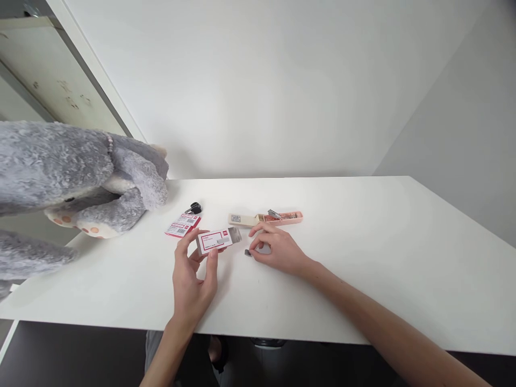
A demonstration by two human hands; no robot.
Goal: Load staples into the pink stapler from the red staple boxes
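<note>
My left hand (193,279) is closed around a small white and red staple box (212,241), held tilted above the table. The box's right end is open, with its flap (235,235) sticking out. My right hand (278,248) pinches a small dark grey piece (247,252), which looks like a short strip of staples, just right of the box. Behind my right hand lies an opened-out stapler (284,218), cream on the left half and pink on the right, with a metal part raised in its middle.
More red and white boxes (183,224) lie behind my left hand, beside a small black and metal object (194,208). A large grey plush toy (133,188) leans over the left side of the white table (363,258). A white wall (258,97) borders the far edge.
</note>
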